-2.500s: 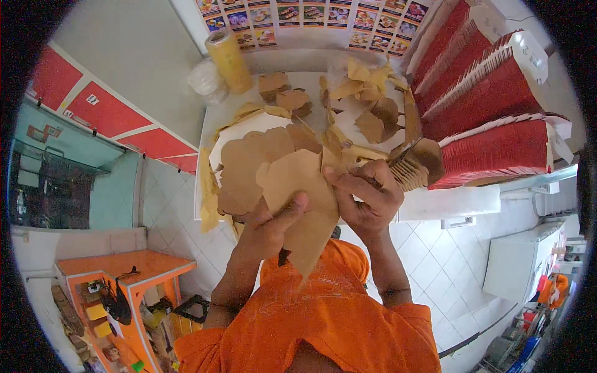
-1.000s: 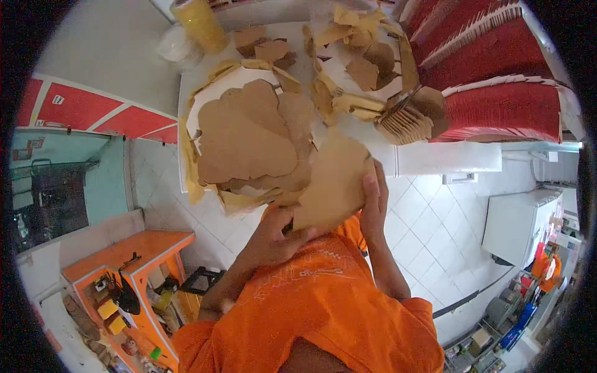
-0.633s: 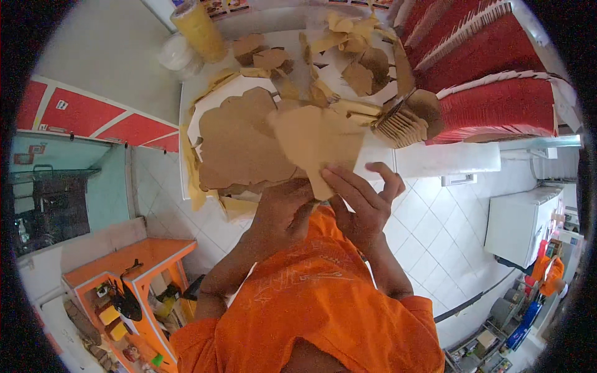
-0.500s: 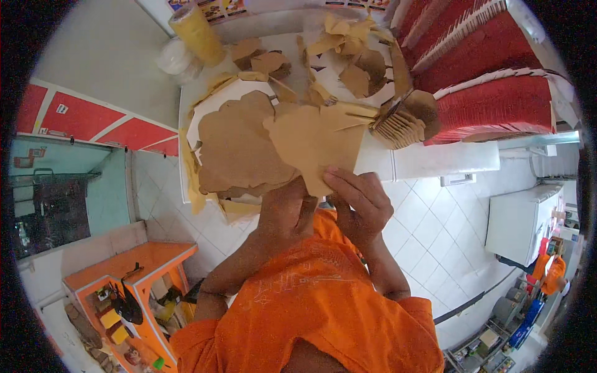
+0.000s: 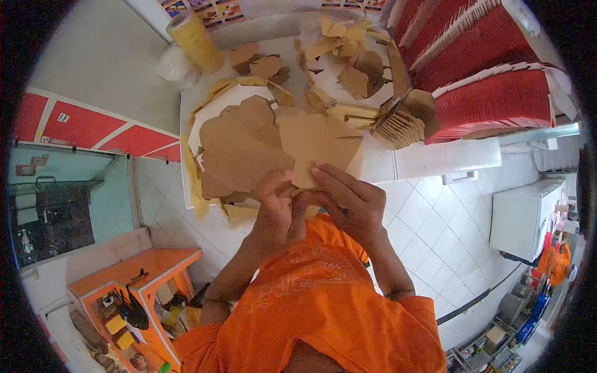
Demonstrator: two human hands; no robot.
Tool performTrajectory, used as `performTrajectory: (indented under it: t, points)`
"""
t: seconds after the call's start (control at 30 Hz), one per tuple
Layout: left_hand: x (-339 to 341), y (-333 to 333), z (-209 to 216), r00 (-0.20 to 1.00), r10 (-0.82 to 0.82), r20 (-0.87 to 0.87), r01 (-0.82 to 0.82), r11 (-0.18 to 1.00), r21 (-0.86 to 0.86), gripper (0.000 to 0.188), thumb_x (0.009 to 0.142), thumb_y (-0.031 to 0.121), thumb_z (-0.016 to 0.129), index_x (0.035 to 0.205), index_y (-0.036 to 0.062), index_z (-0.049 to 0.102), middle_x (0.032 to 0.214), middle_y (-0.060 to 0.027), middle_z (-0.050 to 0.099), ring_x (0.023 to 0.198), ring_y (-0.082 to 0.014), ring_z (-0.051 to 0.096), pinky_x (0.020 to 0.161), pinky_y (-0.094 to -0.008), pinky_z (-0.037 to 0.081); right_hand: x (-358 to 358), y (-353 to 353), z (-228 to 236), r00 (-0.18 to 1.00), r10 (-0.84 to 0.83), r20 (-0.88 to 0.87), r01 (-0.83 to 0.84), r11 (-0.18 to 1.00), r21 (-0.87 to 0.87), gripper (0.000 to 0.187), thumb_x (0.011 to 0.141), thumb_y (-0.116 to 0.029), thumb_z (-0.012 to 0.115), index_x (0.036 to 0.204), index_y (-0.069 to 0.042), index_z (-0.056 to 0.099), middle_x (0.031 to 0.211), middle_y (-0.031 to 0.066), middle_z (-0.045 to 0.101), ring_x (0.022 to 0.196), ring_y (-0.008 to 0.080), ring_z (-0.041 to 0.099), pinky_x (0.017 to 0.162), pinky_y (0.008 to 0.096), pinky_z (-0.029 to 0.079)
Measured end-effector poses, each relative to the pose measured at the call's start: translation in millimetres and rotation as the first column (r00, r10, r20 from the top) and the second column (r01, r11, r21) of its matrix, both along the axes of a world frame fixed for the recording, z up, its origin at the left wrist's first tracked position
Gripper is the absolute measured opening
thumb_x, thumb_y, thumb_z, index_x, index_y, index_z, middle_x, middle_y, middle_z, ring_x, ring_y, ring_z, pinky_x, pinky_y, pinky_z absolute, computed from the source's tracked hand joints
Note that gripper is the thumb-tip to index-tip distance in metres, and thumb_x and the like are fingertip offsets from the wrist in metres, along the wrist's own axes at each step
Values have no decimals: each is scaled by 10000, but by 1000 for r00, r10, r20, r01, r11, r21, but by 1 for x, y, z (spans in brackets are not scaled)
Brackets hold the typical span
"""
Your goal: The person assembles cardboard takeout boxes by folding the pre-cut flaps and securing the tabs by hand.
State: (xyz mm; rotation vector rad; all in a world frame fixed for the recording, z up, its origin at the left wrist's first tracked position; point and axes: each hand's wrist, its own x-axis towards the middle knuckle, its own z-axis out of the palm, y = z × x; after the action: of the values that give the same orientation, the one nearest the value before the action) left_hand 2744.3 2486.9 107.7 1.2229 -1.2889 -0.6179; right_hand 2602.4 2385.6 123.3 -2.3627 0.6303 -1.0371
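A light-brown die-cut cardboard blank [image 5: 317, 143] extends out in front of me above the table. My right hand [image 5: 351, 199] pinches its near edge, fingertips on top. My left hand [image 5: 277, 202] is closed at the same edge, close beside the right; its thumb is partly hidden. Under and left of the blank lies a pile of darker brown cardboard blanks [image 5: 239, 146] on torn yellowish wrapping paper [image 5: 194, 180]. A nested row of folded cardboard boxes [image 5: 401, 128] stands right of the blank.
Tall stacks of red cartons [image 5: 497, 96] line the right. A second opened wrapper [image 5: 323, 46] holds loose brown pieces [image 5: 364, 74] at the back. A yellow roll [image 5: 196, 43] and white round containers [image 5: 176, 65] stand back left. An orange cabinet [image 5: 134, 273] is lower left.
My left hand has risen to the blank's near edge, its fingers now showing on top. My right hand has shifted slightly left, and the blank's near end looks lowered or folded toward me.
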Motion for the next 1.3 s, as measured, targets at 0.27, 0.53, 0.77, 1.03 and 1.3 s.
performTrajectory:
  t: [0.27,0.53,0.77,1.03,1.3]
  points:
    - [-20,3,-31,950,246,-193,-259,965,-47,735,932,194,652,1466,-18,194,1421,-192,324,1202,-290,507,943,-403,513,-14,23,-15,998,0,-63,30,872,489,255,785,-155,773,1031,-113,726,967,84,735,827,255,722,695,320,580]
    - [-2,10,17,917,129,379,-265,904,335,438,882,161,674,1284,135,503,1348,-243,479,1169,-393,560,971,-491,455,-32,24,-23,985,11,-173,39,957,287,221,721,-80,771,940,-99,751,879,90,742,738,214,719,640,284,562]
    - [18,11,-18,962,171,215,-192,978,85,373,865,178,711,1211,103,594,969,-80,693,1050,-228,643,921,-410,475,-24,17,-13,997,-57,48,37,936,351,189,708,-60,769,891,-108,763,941,81,739,791,209,719,663,294,572]
    - [40,33,-55,318,-37,-948,249,967,46,484,899,300,718,1267,50,528,1226,-64,612,1107,-197,589,960,-400,463,-17,5,-18,958,-7,287,-109,916,386,121,695,-1,755,809,-40,767,1033,87,507,735,143,609,638,244,520]
    - [10,5,1,830,270,-488,-39,901,431,391,899,258,715,1179,19,585,1096,-80,655,995,-168,613,865,-324,501,-15,0,-25,987,14,158,-110,777,620,183,708,-133,859,785,-54,714,1030,52,461,826,123,585,669,245,525]
